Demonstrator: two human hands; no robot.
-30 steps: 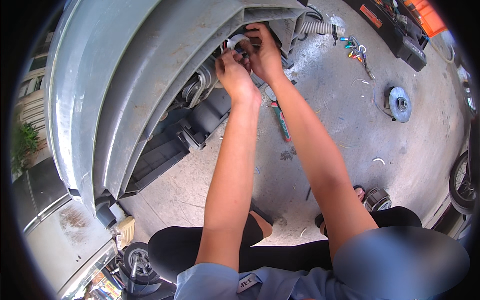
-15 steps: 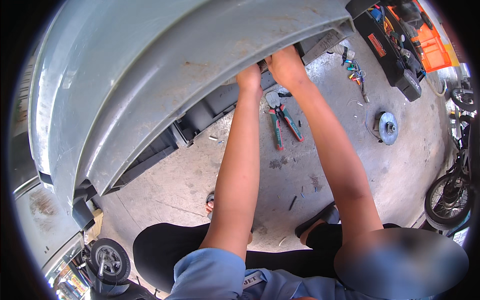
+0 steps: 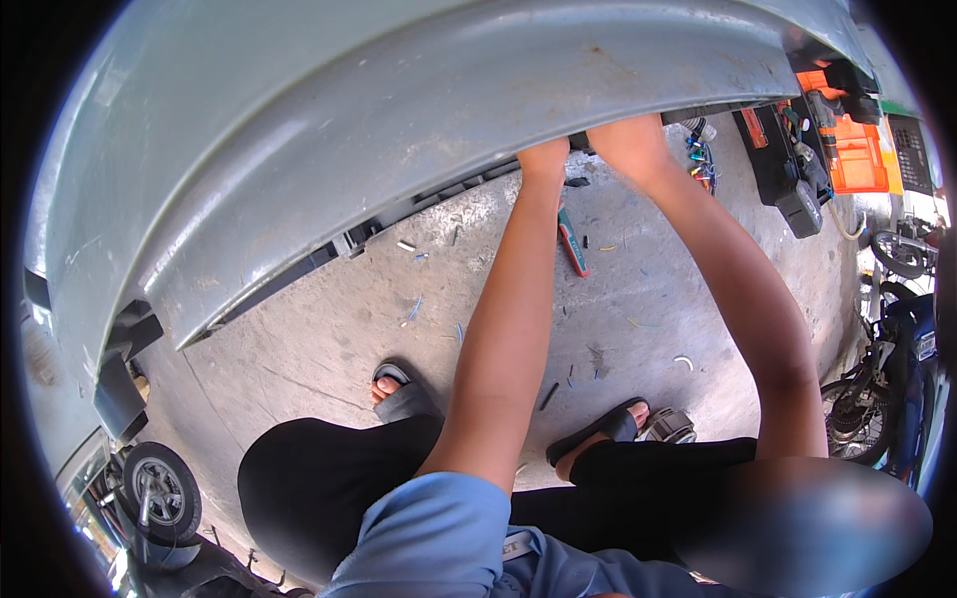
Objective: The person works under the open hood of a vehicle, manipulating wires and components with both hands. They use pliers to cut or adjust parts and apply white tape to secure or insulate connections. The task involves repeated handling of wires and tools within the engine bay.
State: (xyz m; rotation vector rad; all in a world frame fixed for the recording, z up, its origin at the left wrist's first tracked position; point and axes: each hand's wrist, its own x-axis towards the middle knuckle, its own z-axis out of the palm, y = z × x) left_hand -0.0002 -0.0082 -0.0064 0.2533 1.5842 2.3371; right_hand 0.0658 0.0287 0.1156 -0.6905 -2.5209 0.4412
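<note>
Both my arms reach forward to the lower edge of a large grey vehicle bumper panel (image 3: 419,130). My left hand (image 3: 544,159) is at this edge with its fingers out of sight behind the panel. A short way to its right, my right hand (image 3: 630,148) reaches in under the same edge, its fingers hidden as well. Whether either one grips anything does not show. On the floor just beyond my left forearm lies a pair of pliers (image 3: 572,244); one red and green handle shows, the rest is covered.
Wire scraps (image 3: 417,307) litter the concrete floor (image 3: 309,359). Coloured wires with connectors (image 3: 705,169) lie right of my right hand, near a black toolbox (image 3: 763,149) with an orange tray (image 3: 859,159). A motorbike (image 3: 867,399) stands at right, a wheel (image 3: 161,493) at lower left.
The view has shifted, and the bumper's edge now covers more of my hands. The pliers, seen whole before, are partly hidden. Both hands remain under the panel.
</note>
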